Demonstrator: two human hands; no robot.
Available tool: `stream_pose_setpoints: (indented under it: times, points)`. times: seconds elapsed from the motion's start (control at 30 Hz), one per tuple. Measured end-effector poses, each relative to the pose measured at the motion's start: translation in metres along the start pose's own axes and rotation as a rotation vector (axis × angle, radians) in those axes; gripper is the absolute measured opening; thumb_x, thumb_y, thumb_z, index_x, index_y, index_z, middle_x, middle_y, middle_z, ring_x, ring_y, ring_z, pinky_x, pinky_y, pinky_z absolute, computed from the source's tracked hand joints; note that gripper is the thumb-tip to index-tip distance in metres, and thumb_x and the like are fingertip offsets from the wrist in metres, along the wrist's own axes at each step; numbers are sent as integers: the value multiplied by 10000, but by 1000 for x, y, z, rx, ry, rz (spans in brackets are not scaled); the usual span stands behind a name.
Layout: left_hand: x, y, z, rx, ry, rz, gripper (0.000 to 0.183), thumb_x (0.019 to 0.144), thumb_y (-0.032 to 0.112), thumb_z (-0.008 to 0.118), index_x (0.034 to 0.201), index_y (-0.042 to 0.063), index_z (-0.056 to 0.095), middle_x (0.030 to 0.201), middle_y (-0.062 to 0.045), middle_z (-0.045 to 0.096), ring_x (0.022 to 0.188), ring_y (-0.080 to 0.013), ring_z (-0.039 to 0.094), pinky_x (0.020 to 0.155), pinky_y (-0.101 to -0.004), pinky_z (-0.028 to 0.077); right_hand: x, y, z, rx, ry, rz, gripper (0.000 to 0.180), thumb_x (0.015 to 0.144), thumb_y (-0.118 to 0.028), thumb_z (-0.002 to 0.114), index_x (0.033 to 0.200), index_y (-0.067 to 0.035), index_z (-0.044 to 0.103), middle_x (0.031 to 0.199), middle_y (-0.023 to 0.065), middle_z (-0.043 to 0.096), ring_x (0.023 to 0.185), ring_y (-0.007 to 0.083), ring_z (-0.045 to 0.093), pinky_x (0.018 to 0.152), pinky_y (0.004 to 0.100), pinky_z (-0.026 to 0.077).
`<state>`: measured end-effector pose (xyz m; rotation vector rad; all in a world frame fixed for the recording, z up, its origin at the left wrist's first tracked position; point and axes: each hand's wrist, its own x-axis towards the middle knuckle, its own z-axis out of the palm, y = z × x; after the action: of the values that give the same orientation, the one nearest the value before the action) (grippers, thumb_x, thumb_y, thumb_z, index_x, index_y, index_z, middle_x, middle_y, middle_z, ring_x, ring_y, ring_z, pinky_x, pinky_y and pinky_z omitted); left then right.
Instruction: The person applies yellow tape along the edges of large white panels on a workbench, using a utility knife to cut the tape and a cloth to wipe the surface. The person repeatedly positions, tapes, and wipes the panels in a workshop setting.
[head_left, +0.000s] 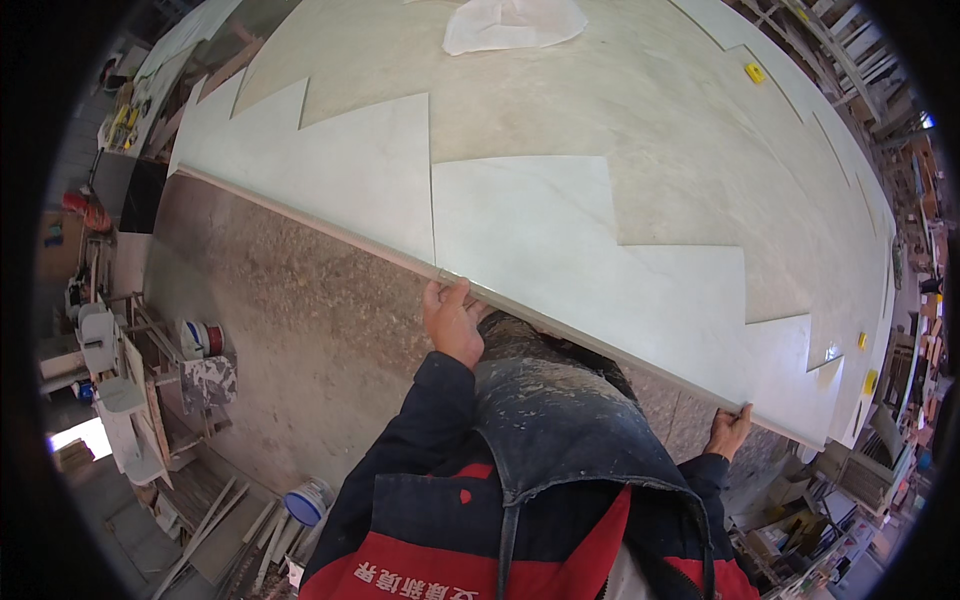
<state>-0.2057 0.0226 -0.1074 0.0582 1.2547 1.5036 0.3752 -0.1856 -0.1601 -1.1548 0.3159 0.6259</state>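
Note:
A pale, marble-look panel (540, 217) with a stair-stepped far edge lies before me on a larger beige slab (540, 112). My left hand (456, 321) grips its straight near edge at the left end, thumb and fingers at the rim. Farther right, my right hand (731, 433) holds that same edge, with its fingers partly hidden below it. A second stepped panel (360, 165) adjoins on the left, a narrow seam between the two. Along its near side runs a thin edge strip (300, 217).
A white sheet (517, 26) lies on the slab at the far side. Small yellow objects (754, 73) sit toward the right. Buckets (304, 504), long offcut strips (214, 510) and a stand with stone pieces (124, 397) occupy the floor at left. Shelving with clutter (817, 525) stands at right.

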Motion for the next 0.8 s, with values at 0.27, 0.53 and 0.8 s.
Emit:
stream_pose_setpoints:
  times: [0.27, 0.53, 0.8]
  points:
    - [-3, 0, 4, -12, 18, 7, 467, 1001, 52, 614, 1429, 15, 430, 1261, -114, 580, 1145, -274, 627, 947, -488, 567, 3, -4, 2, -18, -7, 7, 264, 1075, -211, 615, 1259, -21, 615, 1240, 128, 699, 1139, 276, 679, 950, 439, 598]
    - [1, -4, -3, -7, 32, 22, 452, 992, 60, 633, 1412, 48, 463, 1250, -90, 589, 1106, -244, 618, 902, -457, 538, 5, -2, 8, -22, -3, 32, 287, 1070, -208, 621, 1277, -9, 612, 1283, 148, 688, 1199, 308, 661, 996, 466, 578]
    - [0, -1, -1, 7, 40, 11, 422, 995, 50, 630, 1390, 43, 482, 1219, -88, 597, 1088, -246, 619, 910, -470, 538, 1, -5, 12, -35, 8, 65, 308, 1073, -243, 617, 1283, -18, 613, 1301, 140, 680, 1236, 327, 637, 1055, 513, 534]
